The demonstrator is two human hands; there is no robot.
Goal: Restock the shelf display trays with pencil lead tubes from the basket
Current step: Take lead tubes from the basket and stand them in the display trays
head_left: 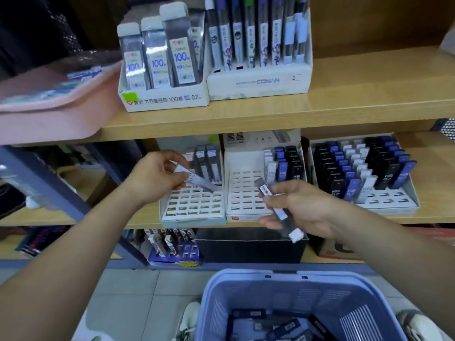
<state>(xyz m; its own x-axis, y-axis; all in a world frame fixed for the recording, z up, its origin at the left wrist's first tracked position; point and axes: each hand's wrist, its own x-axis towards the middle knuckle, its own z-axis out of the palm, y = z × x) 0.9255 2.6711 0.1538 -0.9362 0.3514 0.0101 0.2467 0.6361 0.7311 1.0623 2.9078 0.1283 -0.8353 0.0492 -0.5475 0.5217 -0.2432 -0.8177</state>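
My left hand (157,177) pinches a clear lead tube (199,181) and holds it slanted over the left white slotted tray (194,207) on the middle shelf. That tray has three tubes standing at its back. My right hand (299,210) grips two or three lead tubes (278,209) in front of the middle tray (242,193), whose slots on the left side stand open. The blue basket (290,301) sits below at the bottom, with several dark tubes (283,326) lying in it.
A fuller tray of black, blue and white tubes (362,173) stands at the right. On the upper shelf stand a box of 100-lead tubes (162,62), a Conan tray (258,45) and a pink bin (54,104). More stationery fills the bottom shelf.
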